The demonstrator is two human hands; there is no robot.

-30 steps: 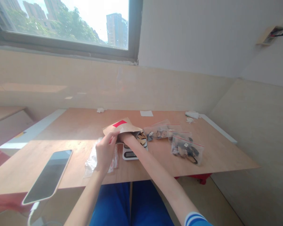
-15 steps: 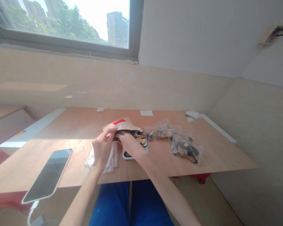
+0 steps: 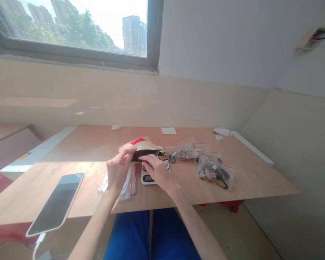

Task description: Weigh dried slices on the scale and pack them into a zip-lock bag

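Note:
A brown paper pouch (image 3: 144,145) with a red label lies tilted above a small white scale (image 3: 147,179), its dark mouth open toward me. My left hand (image 3: 118,170) grips the pouch's near left edge. My right hand (image 3: 158,172) hovers over the scale, fingers bent, fingertips at the lower lip of the pouch's mouth. Whether it holds anything is hidden. On the scale, just right of the pouch, a small tray (image 3: 164,157) holds dark and pale pieces.
Two clear zip bags of dark pieces (image 3: 215,172) (image 3: 182,152) lie right of the scale. Empty zip bags (image 3: 128,185) lie under my left wrist. A phone (image 3: 55,202) overhangs the near left edge of the wooden table (image 3: 78,151). Paper scraps (image 3: 168,130) sit along the far edge.
My right hand, deep inside the pouch a second ago, has drawn out and now rests at the pouch's mouth over the scale. My left hand kept its grip.

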